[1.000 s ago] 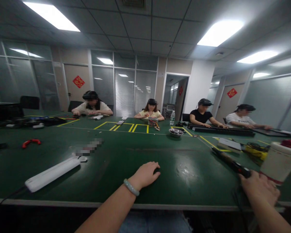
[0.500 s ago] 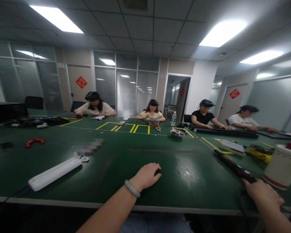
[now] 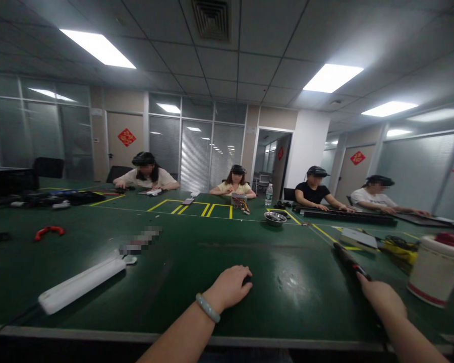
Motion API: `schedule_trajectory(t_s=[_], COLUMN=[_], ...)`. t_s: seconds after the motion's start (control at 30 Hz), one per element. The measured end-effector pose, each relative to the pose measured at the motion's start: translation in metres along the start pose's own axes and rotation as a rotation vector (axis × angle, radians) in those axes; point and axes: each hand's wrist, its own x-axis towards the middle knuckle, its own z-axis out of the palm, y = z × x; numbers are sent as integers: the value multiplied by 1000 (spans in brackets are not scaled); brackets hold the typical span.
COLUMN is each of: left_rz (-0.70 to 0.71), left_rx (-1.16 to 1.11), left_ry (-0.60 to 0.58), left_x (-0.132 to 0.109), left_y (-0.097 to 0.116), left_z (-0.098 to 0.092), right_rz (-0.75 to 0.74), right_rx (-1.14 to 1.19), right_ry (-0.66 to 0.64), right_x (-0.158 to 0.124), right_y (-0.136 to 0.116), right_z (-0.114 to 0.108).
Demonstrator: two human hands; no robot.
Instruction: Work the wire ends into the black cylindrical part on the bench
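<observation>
My left hand (image 3: 232, 287) rests palm down on the green table (image 3: 166, 297), fingers loosely stretched, with nothing in it. A bracelet circles that wrist. On the right, my right hand (image 3: 384, 297) is closed round a long black tool (image 3: 348, 259) that looks like a hair straightener. Its far end points away from me, and my thumb lies along its top. The fingers on its other side are mostly hidden. Just right of this hand stands a white canister (image 3: 435, 269) with a dark red lid.
A white power strip (image 3: 83, 285) lies at left, near a red curved piece (image 3: 50, 232). Farther back are a metal bowl (image 3: 275, 218), a water bottle (image 3: 269, 195) and a white box (image 3: 358, 240). Several people work along the far side.
My right hand has moved left and forward onto the black tool, its grip now covering more of it. My left hand stays in place. The view has tilted up slightly.
</observation>
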Motion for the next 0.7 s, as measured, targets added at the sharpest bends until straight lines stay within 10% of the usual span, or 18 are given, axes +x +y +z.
schedule_trajectory(t_s=[0.4,0.7], left_rz=[-19,31], left_rx=[-23,35], left_ry=[10,284], left_x=[0,4], left_y=[-5,-3], left_z=[4,-3], right_rz=[-402,-945], right_rx=[62,246], right_ry=[-241,-608], right_x=[-110,-202], right_y=[-106,-178], right_z=[10,22])
